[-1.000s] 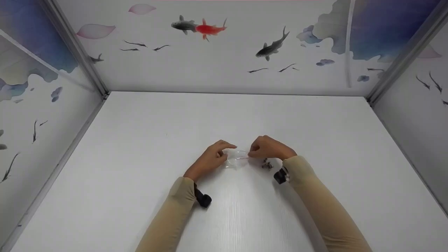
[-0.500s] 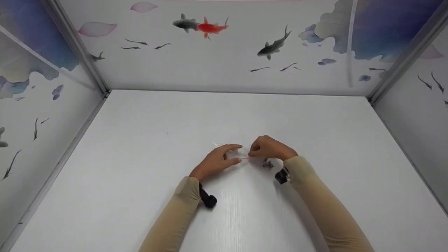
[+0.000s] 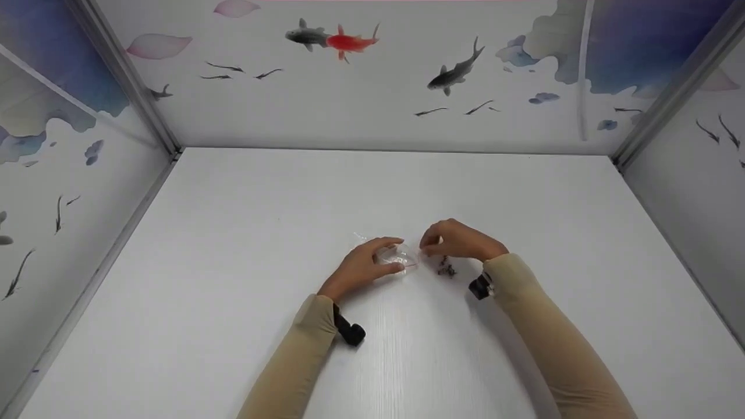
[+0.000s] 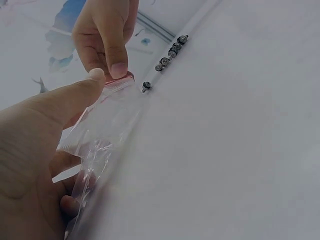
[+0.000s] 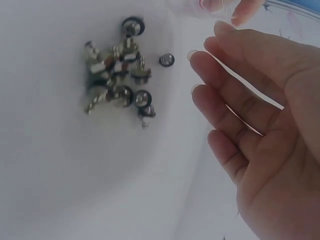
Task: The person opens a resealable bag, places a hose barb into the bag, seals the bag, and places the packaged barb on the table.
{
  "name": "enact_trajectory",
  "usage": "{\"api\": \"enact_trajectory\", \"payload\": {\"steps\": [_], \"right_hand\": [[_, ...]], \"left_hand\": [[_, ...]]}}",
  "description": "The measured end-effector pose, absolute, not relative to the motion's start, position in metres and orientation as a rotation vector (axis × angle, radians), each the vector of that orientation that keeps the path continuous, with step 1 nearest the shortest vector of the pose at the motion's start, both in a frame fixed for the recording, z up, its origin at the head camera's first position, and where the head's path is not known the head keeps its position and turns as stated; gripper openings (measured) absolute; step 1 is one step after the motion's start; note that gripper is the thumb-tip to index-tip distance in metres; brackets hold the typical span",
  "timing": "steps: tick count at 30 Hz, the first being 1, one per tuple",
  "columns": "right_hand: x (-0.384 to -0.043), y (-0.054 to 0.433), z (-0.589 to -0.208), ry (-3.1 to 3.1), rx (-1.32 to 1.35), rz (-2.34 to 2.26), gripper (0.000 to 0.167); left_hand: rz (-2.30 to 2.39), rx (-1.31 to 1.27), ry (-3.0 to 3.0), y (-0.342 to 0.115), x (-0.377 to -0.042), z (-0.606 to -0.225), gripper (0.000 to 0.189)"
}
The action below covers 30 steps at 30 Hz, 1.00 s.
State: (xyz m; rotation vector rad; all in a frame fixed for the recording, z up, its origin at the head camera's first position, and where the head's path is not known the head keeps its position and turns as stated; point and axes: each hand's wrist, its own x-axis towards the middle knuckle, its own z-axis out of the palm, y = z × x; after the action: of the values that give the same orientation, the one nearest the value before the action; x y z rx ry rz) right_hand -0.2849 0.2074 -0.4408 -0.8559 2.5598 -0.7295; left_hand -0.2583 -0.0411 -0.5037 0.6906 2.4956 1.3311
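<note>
Between printed walls [image 3: 361, 105], perhaps wood-grained tabletop [image 3: 372, 192]

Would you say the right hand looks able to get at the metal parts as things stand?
Probably yes: the metal parts lie right beside the right hand, whose fingers look empty, and nothing shows in the way. The bag, held by the left hand, does not cover them.

Behind the white table [image 3: 204, 250], a wall [image 3: 349, 110] shows a printed red fish [image 3: 350, 43], grey fish [image 3: 454, 74] and pink petals [image 3: 160, 46].
</note>
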Motion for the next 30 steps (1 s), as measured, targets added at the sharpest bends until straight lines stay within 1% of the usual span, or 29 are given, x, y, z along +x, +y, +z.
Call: {"api": "enact_trajectory", "payload": {"steps": [11,17,23,30], "right_hand": [[-0.287,0.237,-0.442,2.636,-0.778,-0.549,0.017],[-0.286,0.241,-0.448,2.637,-0.834,-0.52,0.017],[-0.284,0.239,-0.446,2.633,-0.86,-0.502,0.015],[-0.284,0.239,-0.446,2.656,-0.984,-0.45,0.011]], "left_hand": [[1.294,0.671,2.531,-0.041,-0.259,-0.502,0.06],[1.293,0.658,2.526,-0.04,-0.258,-0.503,0.062],[1.293,0.655,2.522,-0.039,-0.258,-0.501,0.063],[1.304,0.664,2.508,-0.038,-0.259,-0.503,0.066]]}}
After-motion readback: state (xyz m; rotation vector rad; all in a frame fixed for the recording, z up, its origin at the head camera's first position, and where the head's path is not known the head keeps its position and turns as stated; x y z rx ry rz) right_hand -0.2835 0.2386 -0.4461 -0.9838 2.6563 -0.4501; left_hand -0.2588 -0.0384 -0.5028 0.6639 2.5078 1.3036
